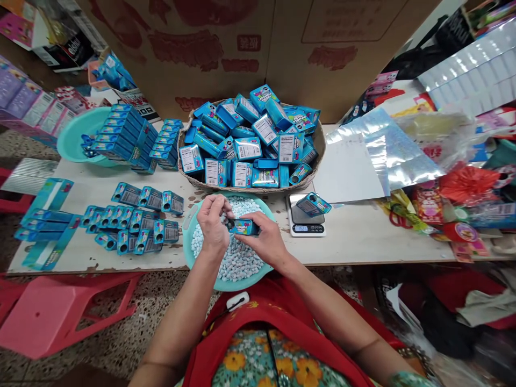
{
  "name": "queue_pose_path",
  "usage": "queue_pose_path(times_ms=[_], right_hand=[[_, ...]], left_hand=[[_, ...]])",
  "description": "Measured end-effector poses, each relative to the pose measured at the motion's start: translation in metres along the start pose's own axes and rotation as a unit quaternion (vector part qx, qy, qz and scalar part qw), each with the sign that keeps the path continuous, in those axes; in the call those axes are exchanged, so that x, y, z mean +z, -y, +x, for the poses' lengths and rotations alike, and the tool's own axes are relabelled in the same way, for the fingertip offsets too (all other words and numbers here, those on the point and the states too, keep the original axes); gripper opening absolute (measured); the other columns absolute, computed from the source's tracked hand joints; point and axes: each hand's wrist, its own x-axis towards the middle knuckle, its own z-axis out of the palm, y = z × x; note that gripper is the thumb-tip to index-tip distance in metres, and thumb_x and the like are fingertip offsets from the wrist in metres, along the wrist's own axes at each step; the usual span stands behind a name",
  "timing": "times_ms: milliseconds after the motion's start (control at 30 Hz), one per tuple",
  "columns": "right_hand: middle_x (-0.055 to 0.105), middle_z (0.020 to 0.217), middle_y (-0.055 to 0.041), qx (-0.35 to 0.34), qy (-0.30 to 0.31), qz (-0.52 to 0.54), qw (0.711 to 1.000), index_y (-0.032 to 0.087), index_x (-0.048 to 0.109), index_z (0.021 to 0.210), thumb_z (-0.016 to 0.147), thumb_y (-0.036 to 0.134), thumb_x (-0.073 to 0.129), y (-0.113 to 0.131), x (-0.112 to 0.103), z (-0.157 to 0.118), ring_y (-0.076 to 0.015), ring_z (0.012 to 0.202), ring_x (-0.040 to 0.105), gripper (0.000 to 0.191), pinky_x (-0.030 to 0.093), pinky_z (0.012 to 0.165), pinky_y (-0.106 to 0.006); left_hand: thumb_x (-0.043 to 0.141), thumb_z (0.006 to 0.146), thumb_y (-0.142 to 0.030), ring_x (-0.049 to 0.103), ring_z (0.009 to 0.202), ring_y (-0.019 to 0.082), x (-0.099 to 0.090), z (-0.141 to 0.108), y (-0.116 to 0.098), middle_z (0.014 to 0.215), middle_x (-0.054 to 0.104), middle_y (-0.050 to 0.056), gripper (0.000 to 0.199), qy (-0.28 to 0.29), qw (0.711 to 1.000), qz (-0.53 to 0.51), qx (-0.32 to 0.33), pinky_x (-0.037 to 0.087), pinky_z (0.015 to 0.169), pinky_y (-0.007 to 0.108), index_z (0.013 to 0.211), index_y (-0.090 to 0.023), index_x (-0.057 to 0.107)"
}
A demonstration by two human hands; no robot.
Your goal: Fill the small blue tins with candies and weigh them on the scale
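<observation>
While above a turquoise bowl (pixel 231 285), both hands (pixel 213 224) (pixel 268 239) at one blue box (pixel 245 228)

White table (pixel 358 244) with chipped paint, bearing, left to right: flat cartons (pixel 48 228), grouped boxes (pixel 141 220), basket (pixel 250 189), basin (pixel 242 284) overhanging the front edge, scale (pixel 308 230), pale sheet (pixel 352 166).

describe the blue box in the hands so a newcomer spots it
At the front edge of the white table is a turquoise basin of pale candies. Over the candies, the right hand grips a small blue Caramelo Macizo box, with the left hand at its dark end. Similar boxes crowd the table and the oval container behind, but this is the only one held.
</observation>
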Motion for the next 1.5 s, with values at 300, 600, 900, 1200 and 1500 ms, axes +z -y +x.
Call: queue_pose_path(times_ms=[300, 600, 900, 1200, 1500], right_hand=[[0.065, 0.095, -0.0028, 0.033, 0.011, 0.078, 0.996, 0.023, 0.065, 0.099, 0.068, 0.033, 0.078, -0.003, -0.024, -0.009, -0.02, 0.091, 0.061, 0.035, 0.048, 0.082, -0.033], [0.063, 0.1, -0.0039, 0.049, -0.024, 0.088, 0.995, 0.024, 0.065, 0.101, 0.068, 0.035, 0.079, -0.016, -0.049, -0.023, -0.0209, 0.096, 0.06, 0.037, 0.047, 0.087, -0.035], [0.064, 0.096, -0.003, 0.058, -0.048, 0.053, 0.996, 0.022, 0.065, 0.1, 0.069, 0.033, 0.078, -0.023, -0.043, -0.021, -0.0199, 0.092, 0.06, 0.035, 0.047, 0.084, -0.033], [0.064, 0.094, -0.0047, -0.02, -0.012, -0.021, 1.0, 0.021, 0.062, 0.1, 0.073, 0.031, 0.075, -0.011, -0.014, -0.015, -0.0202, 0.09, 0.06, 0.033, 0.048, 0.079, -0.032], [0.065, 0.095, -0.006, -0.036, 0.024, -0.063, 0.997, 0.019, 0.062, 0.103, 0.073, 0.028, 0.074, 0.005, 0.006, -0.011, -0.0223, 0.091, 0.06, 0.033, 0.049, 0.079, -0.035]], left_hand=[[0.05, 0.083, -0.042, 0.05, 0.05, 0.011, -0.025, 0.026, 0.018, 0.06, 0.051, -0.002, 0.024, 0.04, 0.995, 0.095, 0.016, 0.042, 0.051, 0.024, 0.076, -0.019, 0.053], [0.047, 0.086, -0.043, 0.049, 0.107, 0.025, -0.045, 0.051, 0.106, 0.109, 0.061, 0.009, 0.032, 0.216, 0.766, 0.595, 0.116, 0.035, 0.097, 0.04, 0.101, -0.022, 0.065], [0.05, 0.083, -0.042, 0.055, 0.079, 0.018, -0.071, 0.031, 0.103, 0.078, 0.059, 0.004, 0.027, 0.095, 0.808, 0.578, 0.063, 0.039, 0.07, 0.027, 0.073, -0.019, 0.06], [0.06, 0.075, -0.045, 0.045, 0.04, 0.008, -0.031, 0.003, 0.014, 0.059, 0.051, -0.003, 0.028, -0.017, 0.991, -0.03, -0.127, 0.025, 0.035, 0.018, 0.08, -0.019, 0.051], [0.062, 0.078, -0.033, 0.059, 0.055, 0.011, -0.02, -0.004, 0.005, 0.063, 0.055, -0.004, 0.02, -0.03, 0.998, -0.062, 0.005, 0.05, 0.057, 0.024, 0.078, -0.018, 0.048]])
